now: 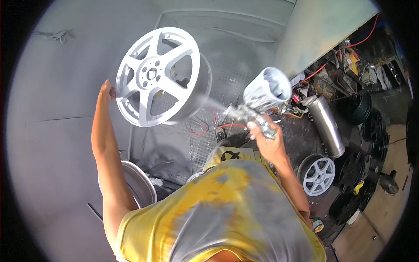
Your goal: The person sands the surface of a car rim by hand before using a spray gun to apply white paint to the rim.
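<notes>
A white six-spoke alloy wheel (176, 90) is raised in front of me, its face tilted toward me. At its left edge, my left hand (108, 91) is against the rim, with the fingers partly hidden by the wheel. My right hand (269, 142) is wrapped round the handle of a paint-spattered spray gun (244, 114) to the right of the wheel. A white, paint-streaked cup (259, 94) sits on top of the gun. Pale mist streams from the nozzle onto the wheel's right side. Whatever supports the wheel from behind is hidden.
Another silver wheel (320, 177) stands on the floor at right, below a shiny metal cylinder (326, 126). Dark wheels (349, 172) line the right side. A cluttered shelf (345, 70) and red hose (231, 125) are nearby. A bare rim (142, 181) lies beside my left arm.
</notes>
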A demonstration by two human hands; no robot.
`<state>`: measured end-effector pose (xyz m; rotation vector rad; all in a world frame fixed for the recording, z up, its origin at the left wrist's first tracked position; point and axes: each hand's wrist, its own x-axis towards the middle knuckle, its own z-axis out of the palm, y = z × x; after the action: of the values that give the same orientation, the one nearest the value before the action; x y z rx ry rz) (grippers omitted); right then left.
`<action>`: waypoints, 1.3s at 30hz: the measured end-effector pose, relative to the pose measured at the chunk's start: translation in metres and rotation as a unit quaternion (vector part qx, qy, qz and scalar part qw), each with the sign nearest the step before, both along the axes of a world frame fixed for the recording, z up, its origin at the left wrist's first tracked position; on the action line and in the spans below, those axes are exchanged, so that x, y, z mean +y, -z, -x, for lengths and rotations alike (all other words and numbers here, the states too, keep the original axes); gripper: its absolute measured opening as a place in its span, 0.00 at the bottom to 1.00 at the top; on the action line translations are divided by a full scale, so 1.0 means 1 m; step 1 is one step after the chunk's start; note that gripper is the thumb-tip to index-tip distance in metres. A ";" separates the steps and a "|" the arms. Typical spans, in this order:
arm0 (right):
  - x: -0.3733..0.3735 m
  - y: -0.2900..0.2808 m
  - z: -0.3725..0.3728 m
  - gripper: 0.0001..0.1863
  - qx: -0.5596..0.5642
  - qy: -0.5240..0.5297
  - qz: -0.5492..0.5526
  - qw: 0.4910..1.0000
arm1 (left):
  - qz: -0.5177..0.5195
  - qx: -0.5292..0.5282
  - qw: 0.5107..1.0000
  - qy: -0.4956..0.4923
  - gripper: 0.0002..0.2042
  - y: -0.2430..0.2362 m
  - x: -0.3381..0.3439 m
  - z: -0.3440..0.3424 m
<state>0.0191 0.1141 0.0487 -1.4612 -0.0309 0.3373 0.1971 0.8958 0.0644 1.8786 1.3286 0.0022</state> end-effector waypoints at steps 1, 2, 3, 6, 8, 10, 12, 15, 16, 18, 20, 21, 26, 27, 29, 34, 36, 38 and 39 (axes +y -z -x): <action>-0.002 0.004 -0.007 0.12 -0.031 0.024 0.056 0.998 | 0.008 -0.012 1.000 0.020 0.35 0.007 0.007 -0.010; -0.005 0.008 -0.012 0.11 -0.061 0.046 0.110 0.991 | 0.016 -0.024 0.999 0.039 0.34 0.012 0.015 -0.018; -0.001 0.007 -0.006 0.10 -0.079 0.080 0.116 0.987 | 0.009 -0.034 0.997 0.063 0.33 -0.002 0.023 -0.020; 0.003 0.008 -0.007 0.16 -0.066 0.110 0.159 0.979 | -0.074 -0.018 0.992 0.105 0.34 0.017 0.014 -0.028; 0.005 0.001 0.008 0.16 0.013 0.068 0.134 0.989 | -0.088 0.045 0.987 0.130 0.35 0.005 0.028 -0.013; 0.017 0.009 0.030 0.16 0.070 0.021 0.063 0.995 | -0.099 0.100 0.980 0.143 0.37 0.001 0.024 -0.015; 0.030 0.020 0.044 0.16 0.060 -0.055 0.129 0.988 | -0.109 0.145 0.975 0.130 0.39 0.001 0.015 -0.010; 0.038 0.023 0.044 0.18 0.039 -0.074 0.173 0.981 | -0.063 0.195 0.971 0.125 0.43 -0.018 0.014 0.006; 0.040 0.025 0.043 0.19 0.030 -0.078 0.195 0.977 | -0.057 0.198 0.971 0.119 0.43 -0.022 0.013 0.020; 0.037 0.033 0.037 0.20 0.024 -0.012 0.162 0.986 | -0.041 0.202 0.972 0.114 0.45 -0.025 0.003 0.039; 0.026 0.029 0.023 0.20 0.053 0.059 0.162 0.984 | -0.023 0.217 0.968 0.124 0.44 -0.017 -0.020 0.037; 0.020 0.036 0.017 0.19 0.021 0.087 0.150 0.985 | -0.016 0.227 0.965 0.128 0.44 -0.017 -0.028 0.040; 0.012 0.020 0.008 0.16 -0.061 0.133 0.125 0.981 | 0.042 0.228 0.966 0.114 0.47 -0.029 -0.020 0.078; 0.014 0.018 0.013 0.16 -0.026 0.106 0.126 0.986 | 0.053 0.224 0.967 0.111 0.47 -0.027 -0.020 0.080; 0.020 0.012 0.029 0.17 0.045 0.051 0.128 0.989 | 0.014 0.219 0.970 0.104 0.47 -0.023 -0.021 0.079; 0.045 0.013 0.058 0.18 0.001 -0.059 0.116 0.992 | -0.044 0.223 0.970 0.090 0.46 -0.011 -0.026 0.043; 0.052 0.011 0.056 0.17 -0.015 -0.035 0.128 0.991 | -0.069 0.212 0.970 0.092 0.46 -0.001 -0.023 0.028; 0.057 0.005 0.045 0.17 -0.024 0.004 0.138 0.990 | -0.076 0.216 0.970 0.082 0.47 0.000 0.006 0.032; 0.055 0.005 0.041 0.17 -0.017 0.035 0.143 0.989 | -0.078 0.217 0.970 0.081 0.47 0.000 0.014 0.028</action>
<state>-0.0216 0.1690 0.0433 -1.7480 0.0437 0.2675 0.1687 0.9101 0.0641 2.2024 1.4888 -0.4231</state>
